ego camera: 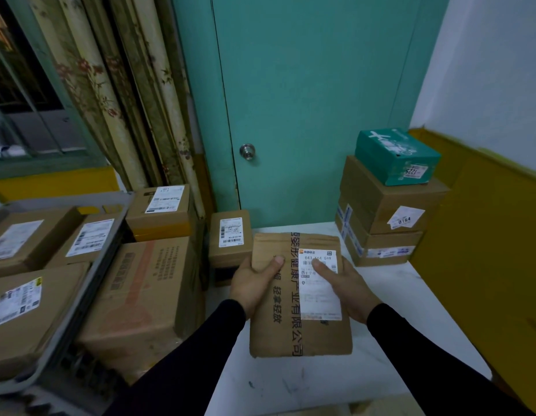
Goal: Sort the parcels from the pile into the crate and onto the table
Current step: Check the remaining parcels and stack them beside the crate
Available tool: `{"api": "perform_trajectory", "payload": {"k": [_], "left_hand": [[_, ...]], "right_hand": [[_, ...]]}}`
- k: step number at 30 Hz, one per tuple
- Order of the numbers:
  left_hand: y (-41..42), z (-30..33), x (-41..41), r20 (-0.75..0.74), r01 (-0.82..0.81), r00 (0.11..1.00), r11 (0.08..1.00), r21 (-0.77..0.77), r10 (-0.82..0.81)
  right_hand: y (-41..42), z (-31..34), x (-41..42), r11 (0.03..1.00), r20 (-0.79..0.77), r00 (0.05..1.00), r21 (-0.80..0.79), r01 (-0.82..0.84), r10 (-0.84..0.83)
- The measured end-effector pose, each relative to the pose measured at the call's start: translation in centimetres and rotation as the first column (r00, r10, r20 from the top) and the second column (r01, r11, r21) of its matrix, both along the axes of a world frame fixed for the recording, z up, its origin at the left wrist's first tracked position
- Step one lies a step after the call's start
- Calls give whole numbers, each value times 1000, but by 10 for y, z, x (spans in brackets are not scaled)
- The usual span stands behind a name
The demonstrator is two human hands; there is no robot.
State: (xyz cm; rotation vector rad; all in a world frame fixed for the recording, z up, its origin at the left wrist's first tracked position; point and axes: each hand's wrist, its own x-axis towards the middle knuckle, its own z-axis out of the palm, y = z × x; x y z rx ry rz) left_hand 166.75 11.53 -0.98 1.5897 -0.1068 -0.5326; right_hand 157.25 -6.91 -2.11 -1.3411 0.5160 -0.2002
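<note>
Both hands are holding one flat cardboard parcel (299, 292): I am seeing the left hand (251, 285) clamping its left edge, thumb lying across the top face, while the right hand (348, 288) is gripping the right edge with its thumb pressing on the white shipping label (319, 283). The parcel's long axis is running straight away from me, and it is hovering over the white table (290, 382), so the table surface is lying directly beneath the grip, equally near to either hand. I judge that setting it down there is only asking for a lowering move.

Left of the grip, the grey crate (89, 283) is already holding several brown boxes with labels facing up; reaching it would mean swinging the parcel sideways past the large printed carton (143, 292) standing between crate and table. Ahead and right of the grip, two brown cartons (384, 217) are stacked on the table's far corner with a green box (396, 159) on top.
</note>
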Motion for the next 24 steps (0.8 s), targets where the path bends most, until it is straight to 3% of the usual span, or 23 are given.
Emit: {"api": "perform_trajectory", "payload": {"k": [8,12,17,24], "left_hand": [[3,1,-5,88,-6,996,1000,-1,6],[5,10,-1,-46,56,997,993,-104,-61],[7,23,8,-263,-22,965,989,-144,-17],[6,27,5,-319,26,944,985,-170,-81]], "right_hand": [[0,0,-1,999,40,999,-27,-27,28],[-6,10,-1,999,35,999,33,-16,15],[-16,18,-4,975,46,996,212,64,-75],[-22,8,1,978,-89,996,207,15,3]]}}
